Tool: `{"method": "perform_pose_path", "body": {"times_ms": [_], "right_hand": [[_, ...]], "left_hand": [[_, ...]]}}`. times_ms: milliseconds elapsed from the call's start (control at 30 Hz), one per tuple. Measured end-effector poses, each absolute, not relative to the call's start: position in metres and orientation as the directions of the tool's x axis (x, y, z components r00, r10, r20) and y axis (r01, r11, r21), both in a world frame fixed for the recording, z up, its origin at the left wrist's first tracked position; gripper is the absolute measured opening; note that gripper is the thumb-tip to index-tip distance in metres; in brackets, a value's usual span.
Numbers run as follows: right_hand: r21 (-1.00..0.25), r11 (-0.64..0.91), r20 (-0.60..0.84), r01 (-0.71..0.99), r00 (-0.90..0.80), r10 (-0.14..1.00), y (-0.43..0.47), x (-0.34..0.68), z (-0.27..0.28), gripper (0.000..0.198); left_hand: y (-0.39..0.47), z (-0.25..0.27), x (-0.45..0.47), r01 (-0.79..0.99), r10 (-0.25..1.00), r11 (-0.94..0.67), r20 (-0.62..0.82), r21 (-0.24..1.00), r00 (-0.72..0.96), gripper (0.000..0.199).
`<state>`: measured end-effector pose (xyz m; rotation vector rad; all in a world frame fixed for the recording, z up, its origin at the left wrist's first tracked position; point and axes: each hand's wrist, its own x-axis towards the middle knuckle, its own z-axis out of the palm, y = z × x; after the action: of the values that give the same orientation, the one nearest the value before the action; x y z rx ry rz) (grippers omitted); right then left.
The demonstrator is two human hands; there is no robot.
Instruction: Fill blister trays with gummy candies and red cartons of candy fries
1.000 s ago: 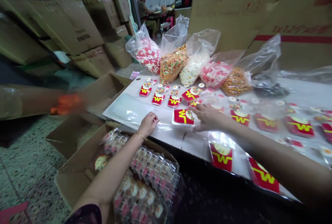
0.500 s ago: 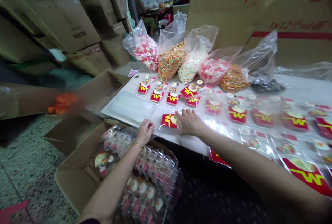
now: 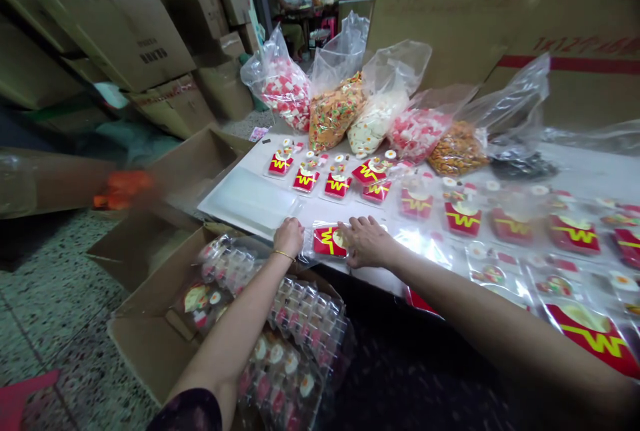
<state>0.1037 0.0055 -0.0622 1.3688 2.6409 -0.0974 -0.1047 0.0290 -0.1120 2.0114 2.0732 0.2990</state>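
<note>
A clear plastic bag holding a red fries-carton-shaped piece point(image 3: 327, 241) with a yellow zigzag and a cream patch lies sideways at the table's near edge. My left hand point(image 3: 289, 238), a gold bracelet at its wrist, is closed at the bag's left end; its fingertips are partly hidden. At the other end, my right hand point(image 3: 369, 242) grips the bag with bent fingers and covers that part. Behind them sit similar small red pieces point(image 3: 337, 185) in clear packets, with tiny egg and food shapes above.
A stack of clear film point(image 3: 250, 198) covers the table's left corner. Bags of small pieces point(image 3: 336, 118) line the back. Below my left arm, an open carton point(image 3: 145, 344) contains packed trays point(image 3: 305, 314). Large cartons point(image 3: 115, 38) are piled left; a person point(image 3: 283, 8) sits far behind.
My left hand has moved up and right to the bag's left end. My right hand stays at the other end. The view has shifted slightly.
</note>
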Motion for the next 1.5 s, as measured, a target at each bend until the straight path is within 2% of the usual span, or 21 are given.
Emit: {"method": "perform_pose_path", "body": {"times_ms": [333,533,800,1000,1200,1333,1400,1500], "right_hand": [[0.012,0.606,-0.214,0.795,-0.59,0.778,-0.003,0.11,-0.058,0.086],[-0.002,0.606,-0.214,0.796,-0.592,0.777,-0.002,0.109,-0.056,0.084],[-0.006,0.638,-0.147,0.77,-0.631,0.761,-0.009,0.107,-0.067,0.085],[0.01,0.681,-0.164,0.732,-0.67,0.724,-0.008,0.112,-0.069,0.083],[-0.027,0.687,-0.203,0.726,-0.677,0.708,0.002,0.104,-0.06,0.088],[-0.025,0.683,-0.22,0.73,-0.671,0.709,0.005,0.1,-0.058,0.088],[-0.03,0.685,-0.228,0.728,-0.673,0.704,0.007,0.1,-0.059,0.089],[-0.042,0.688,-0.236,0.724,-0.676,0.698,0.009,0.101,-0.06,0.094]], "left_hand": [[0.019,-0.111,-0.103,0.963,0.999,0.034,-0.026,0.266,-0.028,0.018],[0.021,-0.108,-0.109,0.954,0.999,-0.005,-0.046,0.298,0.02,0.013],[0.017,-0.118,-0.092,0.947,0.996,0.072,0.032,0.314,-0.087,0.023],[0.017,-0.117,-0.088,0.938,0.998,0.044,0.031,0.345,-0.058,0.021],[0.016,-0.107,-0.108,0.911,0.998,-0.058,0.015,0.409,0.057,0.023],[0.015,-0.094,-0.12,0.789,0.912,-0.325,-0.048,0.521,0.407,0.035],[0.017,-0.085,-0.119,0.754,0.837,-0.413,-0.112,0.512,0.535,0.033],[0.024,-0.073,-0.113,0.771,0.776,-0.468,-0.218,0.431,0.593,0.024]]}}
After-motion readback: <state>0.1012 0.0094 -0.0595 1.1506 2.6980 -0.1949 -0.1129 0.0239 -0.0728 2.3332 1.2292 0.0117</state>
